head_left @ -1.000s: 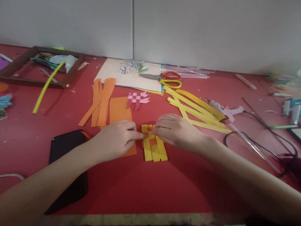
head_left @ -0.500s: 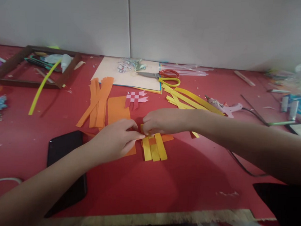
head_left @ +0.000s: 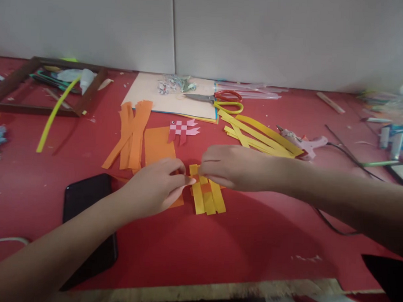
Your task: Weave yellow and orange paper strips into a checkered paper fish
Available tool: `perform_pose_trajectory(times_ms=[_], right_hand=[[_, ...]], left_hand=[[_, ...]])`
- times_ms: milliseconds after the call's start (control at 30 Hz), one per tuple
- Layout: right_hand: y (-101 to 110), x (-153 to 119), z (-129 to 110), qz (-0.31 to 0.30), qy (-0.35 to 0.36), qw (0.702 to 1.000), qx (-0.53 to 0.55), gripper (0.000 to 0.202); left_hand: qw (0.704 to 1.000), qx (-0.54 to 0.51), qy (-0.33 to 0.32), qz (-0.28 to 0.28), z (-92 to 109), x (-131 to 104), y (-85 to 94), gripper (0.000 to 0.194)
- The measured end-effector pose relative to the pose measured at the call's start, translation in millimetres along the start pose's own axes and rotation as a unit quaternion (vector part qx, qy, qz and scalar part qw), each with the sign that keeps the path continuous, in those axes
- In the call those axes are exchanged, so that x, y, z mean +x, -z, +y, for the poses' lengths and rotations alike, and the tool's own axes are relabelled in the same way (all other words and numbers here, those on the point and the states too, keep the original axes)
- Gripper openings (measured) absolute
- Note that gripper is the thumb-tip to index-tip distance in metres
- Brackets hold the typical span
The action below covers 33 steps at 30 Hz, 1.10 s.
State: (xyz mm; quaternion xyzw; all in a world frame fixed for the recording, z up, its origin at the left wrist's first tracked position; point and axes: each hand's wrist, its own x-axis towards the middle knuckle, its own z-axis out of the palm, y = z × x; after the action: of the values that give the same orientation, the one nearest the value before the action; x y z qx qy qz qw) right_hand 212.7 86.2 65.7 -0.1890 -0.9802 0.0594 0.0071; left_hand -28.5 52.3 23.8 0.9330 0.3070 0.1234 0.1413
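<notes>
Yellow strips interlaced with orange ones form a small woven piece (head_left: 210, 201) on the red table. My left hand (head_left: 155, 187) pinches the left end of an orange strip at the weave's upper left. Over the weave's upper part lies my right hand (head_left: 232, 167), fingers bent and closed at the strips; its fingertips are partly hidden. An orange paper sheet (head_left: 158, 143) lies partly under my left hand. Behind it are loose orange strips (head_left: 136, 135) and a pink checkered paper fish (head_left: 181, 129). Yellow strips (head_left: 261, 135) lie beyond my right hand.
Scissors (head_left: 228, 99) rest on pale sheets (head_left: 140, 89) at the back. A pink glue gun (head_left: 309, 145) lies at the right with its black cord. A black phone (head_left: 90, 195) is by my left forearm; a brown frame (head_left: 34, 107) stands at the far left.
My right hand has shifted slightly right along the weave, uncovering the top of a yellow strip and more orange. My left hand has barely moved.
</notes>
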Motion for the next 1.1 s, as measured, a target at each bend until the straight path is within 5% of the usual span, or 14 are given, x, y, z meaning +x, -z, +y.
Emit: perform_pose_trajectory(times_ms=[300,533,700,900,1100], right_hand=[[-32,-35,-13,0.113,-0.097,0.985,0.087,0.021],[-46,-42,-18,0.161,-0.136,0.972,0.103,0.022],[-39,-28,-14,0.145,-0.122,0.976,0.102,0.015],[-29,-5,-5,0.041,-0.142,0.981,0.129,0.011],[-34,-3,-6,0.074,-0.18,0.96,0.2,0.003]], left_hand=[[1.0,0.008,-0.006,0.016,3,2,-1.0,0.029],[0.996,0.044,-0.071,0.03,11,4,-1.3,0.03],[0.991,0.066,-0.101,0.05,13,5,-2.9,0.028],[0.985,0.086,-0.132,0.072,12,4,-3.3,0.025],[0.983,0.087,-0.138,0.079,11,3,-3.9,0.027]])
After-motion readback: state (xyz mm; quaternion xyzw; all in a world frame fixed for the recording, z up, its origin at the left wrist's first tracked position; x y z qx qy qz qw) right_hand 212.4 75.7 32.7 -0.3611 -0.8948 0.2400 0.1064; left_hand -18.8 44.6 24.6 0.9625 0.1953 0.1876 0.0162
